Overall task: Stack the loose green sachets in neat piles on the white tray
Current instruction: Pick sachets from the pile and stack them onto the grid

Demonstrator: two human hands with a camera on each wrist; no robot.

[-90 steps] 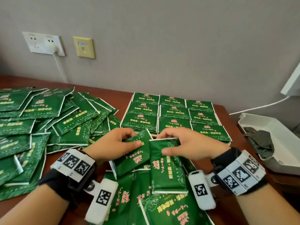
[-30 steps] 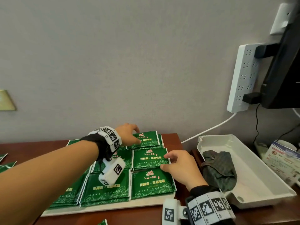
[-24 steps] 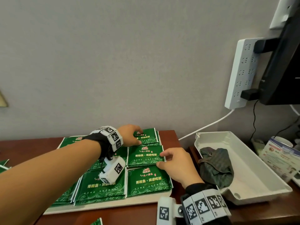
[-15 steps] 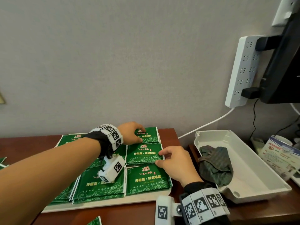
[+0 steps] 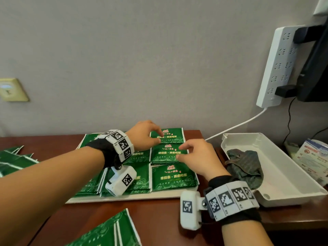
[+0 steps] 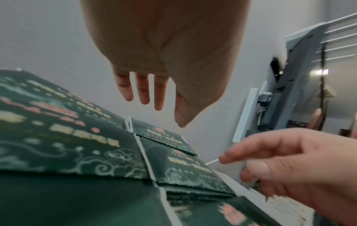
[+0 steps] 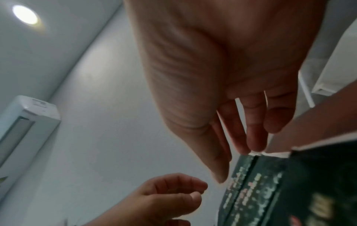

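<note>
Several piles of green sachets [image 5: 173, 176] sit side by side in rows on the white tray [image 5: 124, 197], and both hands are over the right-hand column. Left hand [image 5: 144, 135] reaches across the tray to the far pile [image 5: 171, 137], its fingers loosely bent and spread, fingertips just above or barely at that pile's front edge; the left wrist view shows them hanging clear with nothing between them. Right hand [image 5: 197, 158] is over the middle pile [image 5: 166, 154], thumb and forefinger a little apart near its right edge, and whether they touch the top sachet I cannot tell; nothing is pinched in it, fingers relaxed. From the right wrist view those fingers [image 7: 257, 130] point down at the pile's edge, slightly parted. Near pile in that column lies flat and untouched. More loose sachets lie off the tray: a scatter at the left edge of the desk [image 5: 12, 158] and a few at the near edge [image 5: 110, 231]. Tray rests on the brown desk [image 5: 156, 215]. Just right of it is a white bin [image 5: 276, 167] with a dark cloth [image 5: 245, 162] inside. On the wall, a white power strip [image 5: 276, 66] hangs upright with a black plug in it, and a yellowish wall plate [image 5: 10, 89] is far left.
</note>
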